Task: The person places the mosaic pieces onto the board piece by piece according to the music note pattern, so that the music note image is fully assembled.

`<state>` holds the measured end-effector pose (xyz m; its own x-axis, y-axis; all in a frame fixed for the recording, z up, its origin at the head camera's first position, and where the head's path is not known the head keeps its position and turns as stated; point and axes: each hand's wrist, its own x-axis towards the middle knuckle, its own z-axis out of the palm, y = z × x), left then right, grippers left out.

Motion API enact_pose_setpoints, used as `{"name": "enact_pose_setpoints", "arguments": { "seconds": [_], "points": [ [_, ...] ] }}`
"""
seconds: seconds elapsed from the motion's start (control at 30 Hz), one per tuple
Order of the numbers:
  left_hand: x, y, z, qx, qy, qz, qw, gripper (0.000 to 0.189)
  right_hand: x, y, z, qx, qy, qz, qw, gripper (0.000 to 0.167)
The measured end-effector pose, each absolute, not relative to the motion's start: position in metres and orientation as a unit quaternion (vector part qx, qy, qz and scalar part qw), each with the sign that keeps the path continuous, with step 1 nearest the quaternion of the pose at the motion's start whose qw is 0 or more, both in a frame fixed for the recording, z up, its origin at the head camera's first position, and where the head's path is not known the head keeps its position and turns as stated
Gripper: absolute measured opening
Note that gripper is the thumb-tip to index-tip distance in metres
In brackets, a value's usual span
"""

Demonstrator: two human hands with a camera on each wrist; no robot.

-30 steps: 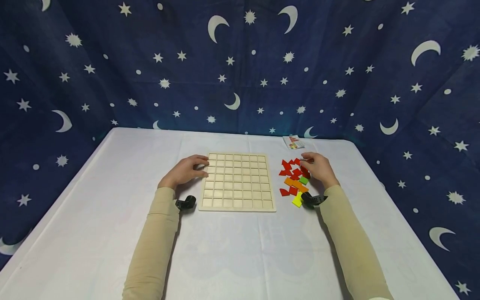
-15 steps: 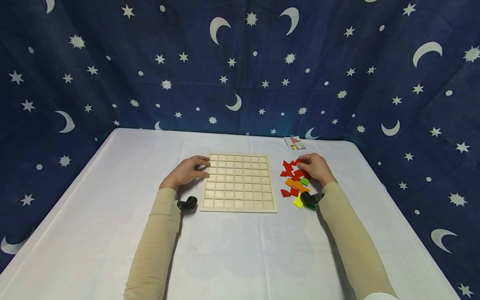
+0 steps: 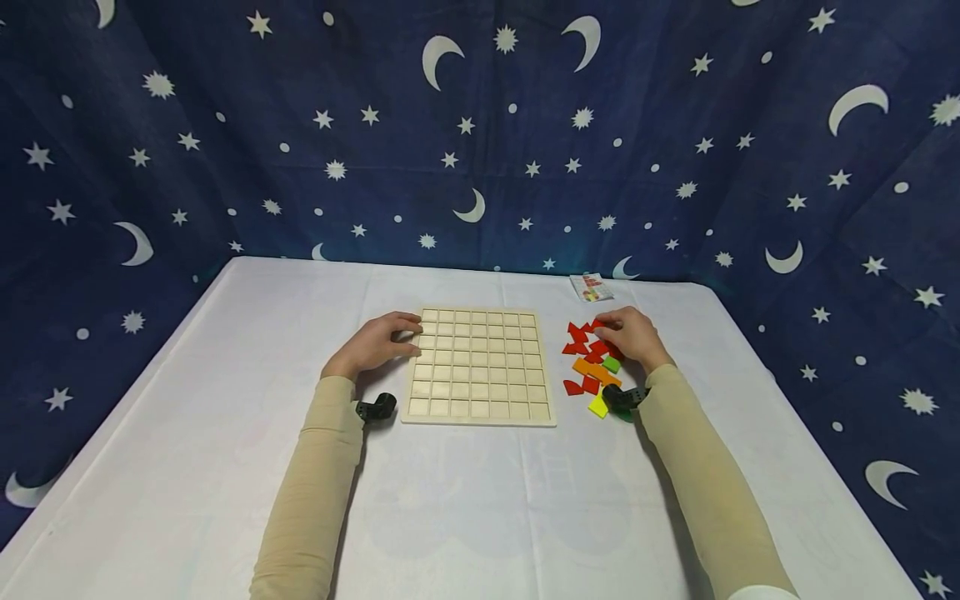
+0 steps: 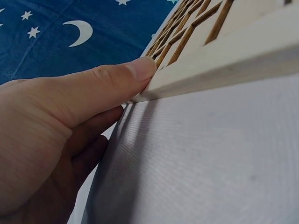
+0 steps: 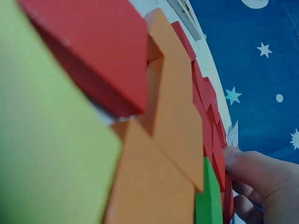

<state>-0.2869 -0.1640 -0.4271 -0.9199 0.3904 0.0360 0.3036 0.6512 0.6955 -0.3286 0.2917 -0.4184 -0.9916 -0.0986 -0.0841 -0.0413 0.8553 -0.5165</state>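
A square wooden board [image 3: 480,367] with a grid of shallow recesses lies on the white cloth. My left hand [image 3: 375,342] rests at its left edge; in the left wrist view the thumb [image 4: 117,81] presses on the pale rim [image 4: 224,70] near a corner, other fingers lower beside it. To the right of the board, my right hand [image 3: 633,333] reaches over the far side of a heap of flat red pieces [image 3: 577,333]. In the right wrist view its thumb [image 5: 238,161] touches red pieces [image 5: 215,144]; I cannot tell whether it pinches one.
Nearer in the heap lie orange pieces [image 3: 596,371], a light green piece [image 3: 611,364] and a yellow piece [image 3: 598,407]. A dark green piece is partly hidden below the right wrist camera [image 3: 622,397]. A printed packet [image 3: 591,288] lies near the back edge, before a star-patterned curtain [image 3: 480,125].
My right hand has shifted slightly left and down over the red pieces, uncovering part of a dark green piece by the wrist. The left hand stays at the board.
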Motion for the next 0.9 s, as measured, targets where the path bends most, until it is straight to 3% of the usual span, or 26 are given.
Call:
{"name": "enact_pose_setpoints", "arguments": {
  "seconds": [0.5,0.9],
  "points": [
    [-0.287,-0.164,-0.428,0.189,0.905,0.378,0.06,0.047,-0.332,0.294,-0.417,-0.049,0.961,-0.265,0.056,0.036],
    [-0.286,-0.164,-0.426,0.188,0.904,0.378,0.062,0.048,-0.336,0.283,-0.411,-0.035,0.955,-0.292,0.024,0.043]
  ]
}}
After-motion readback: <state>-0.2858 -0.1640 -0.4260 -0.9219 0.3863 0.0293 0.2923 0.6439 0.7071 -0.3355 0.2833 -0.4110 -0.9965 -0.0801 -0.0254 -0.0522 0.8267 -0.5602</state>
